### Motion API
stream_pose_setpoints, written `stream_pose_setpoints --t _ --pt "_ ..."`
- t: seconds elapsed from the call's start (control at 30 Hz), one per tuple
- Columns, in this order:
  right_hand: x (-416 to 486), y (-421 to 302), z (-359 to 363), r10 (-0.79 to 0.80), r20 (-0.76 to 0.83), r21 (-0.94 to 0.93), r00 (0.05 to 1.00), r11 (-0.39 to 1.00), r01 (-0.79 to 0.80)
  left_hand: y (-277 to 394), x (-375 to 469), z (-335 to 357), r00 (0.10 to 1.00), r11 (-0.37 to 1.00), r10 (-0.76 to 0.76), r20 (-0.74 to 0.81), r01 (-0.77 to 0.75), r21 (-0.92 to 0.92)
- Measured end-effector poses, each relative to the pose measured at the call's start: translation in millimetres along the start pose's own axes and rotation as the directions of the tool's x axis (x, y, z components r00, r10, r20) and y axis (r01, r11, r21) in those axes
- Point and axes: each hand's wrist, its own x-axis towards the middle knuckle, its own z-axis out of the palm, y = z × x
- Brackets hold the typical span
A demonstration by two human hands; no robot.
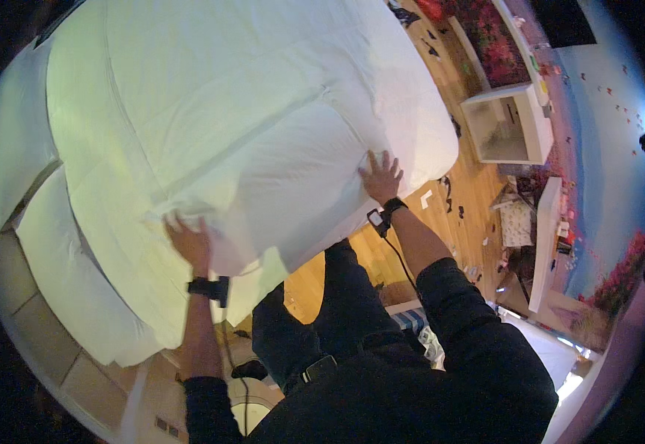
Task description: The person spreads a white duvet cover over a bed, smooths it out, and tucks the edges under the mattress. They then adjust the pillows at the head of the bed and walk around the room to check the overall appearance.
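My left hand (189, 241) rests on the near edge of a white bedcover (300, 161), its fingers apart. The fabric bunches and wrinkles around those fingertips. Farther right, my right hand (382, 176) is spread on the same cover near the bed's corner, fingers splayed. Between and beyond my hands, a long crease runs diagonally across the cloth, and the part nearest me hangs over the side. Each wrist wears a black strapped device with a cable. Two white pillows (86, 272) (22, 127) lie side by side at the left end of the bed.
A padded headboard (39, 316) borders the pillows. Right of the bed, small dark items lie scattered on the wooden floor (439, 216). A white cabinet (505, 127) and a white shelf (545, 244) stand along the mural wall (600, 166). A round pale object (253, 402) sits near my legs.
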Motion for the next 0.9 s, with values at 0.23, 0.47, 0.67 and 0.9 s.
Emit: stream_pose_setpoints --t 0.23,0.47,0.67,0.9 --pt "43.9 -50.4 -26.4 -0.244 -0.281 0.343 0.928 0.878 0.335 221.8 -144.9 -6.2 0.848 0.956 0.293 0.443 -0.260 -0.135" --pt "113.5 -38.0 -50.3 -0.305 0.180 0.542 0.935 0.824 0.164 293.3 -161.7 8.2 0.930 0.916 0.262 0.257 -0.157 -0.368" --pt "128.1 -52.1 -20.5 -0.573 -0.175 0.522 0.801 0.636 0.569 319.3 -145.0 -2.1 0.997 0.899 0.036 0.069 -0.002 -0.438" --pt "189.5 22.6 14.4 -0.228 -0.146 0.499 0.963 0.823 0.270 294.8 -149.0 -6.0 0.993 0.947 0.087 0.085 -0.055 -0.317"
